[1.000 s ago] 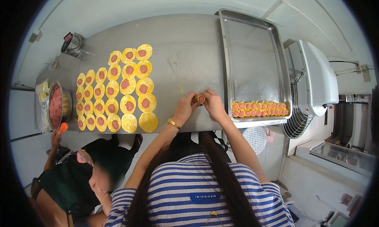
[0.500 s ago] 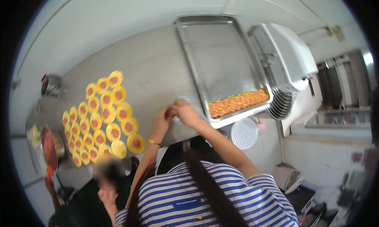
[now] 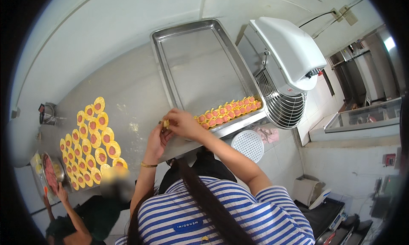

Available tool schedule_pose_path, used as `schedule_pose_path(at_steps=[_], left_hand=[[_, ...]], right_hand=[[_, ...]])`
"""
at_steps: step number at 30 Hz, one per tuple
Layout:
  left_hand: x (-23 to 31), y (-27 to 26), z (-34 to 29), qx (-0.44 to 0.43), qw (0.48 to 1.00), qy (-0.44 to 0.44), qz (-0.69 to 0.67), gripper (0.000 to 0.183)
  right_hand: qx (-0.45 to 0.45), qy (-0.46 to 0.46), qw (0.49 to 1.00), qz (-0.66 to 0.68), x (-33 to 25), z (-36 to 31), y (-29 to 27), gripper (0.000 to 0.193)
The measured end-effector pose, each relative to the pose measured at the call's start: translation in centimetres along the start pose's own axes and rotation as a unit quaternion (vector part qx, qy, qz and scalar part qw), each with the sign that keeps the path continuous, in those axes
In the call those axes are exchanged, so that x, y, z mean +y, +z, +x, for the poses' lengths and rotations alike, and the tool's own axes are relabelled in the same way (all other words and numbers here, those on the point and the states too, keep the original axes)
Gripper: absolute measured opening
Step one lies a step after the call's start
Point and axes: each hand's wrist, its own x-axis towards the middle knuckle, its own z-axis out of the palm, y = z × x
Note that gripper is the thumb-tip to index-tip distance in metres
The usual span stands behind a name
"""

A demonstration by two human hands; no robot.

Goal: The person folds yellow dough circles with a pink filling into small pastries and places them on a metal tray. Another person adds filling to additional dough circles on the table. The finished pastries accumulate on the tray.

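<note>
My left hand (image 3: 157,142) and my right hand (image 3: 184,124) meet over the front edge of the steel table, fingertips pinched around a small yellow dumpling (image 3: 165,123). Its underside is hidden by my fingers. Just right of them lies a large steel tray (image 3: 167,85), where rows of open-topped dumplings (image 3: 230,110) with pink filling line the near end. To the left, round yellow wrappers (image 3: 94,138) are spread flat in rows, most with a dab of pink filling in the middle.
A co-worker (image 3: 91,215) at the lower left has a hand on a metal bowl of pink filling (image 3: 50,173). Behind the bowl stands a steel pot (image 3: 49,114). A white mixer (image 3: 289,53) with a wire guard adjoins the tray; a white perforated stool (image 3: 248,146) is below.
My view has swung right, so table and tray appear farther left. My hands stay together, now closer to the tray's near corner. The co-worker's hand has gone to the bowl.
</note>
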Motion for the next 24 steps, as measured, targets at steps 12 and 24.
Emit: schedule_pose_path(at_steps=[12,24], left_hand=[[-1.8,6.4,-0.3,0.124,0.862,0.148,0.469,0.029],[-0.6,9.2,6.9,-0.122,0.665,0.084,0.732,0.035]], right_hand=[[0.0,0.123,0.985,-0.121,11.2,-6.0,-31.8,0.038],[0.011,0.161,0.983,-0.086,14.1,-8.6,-31.7,0.038]])
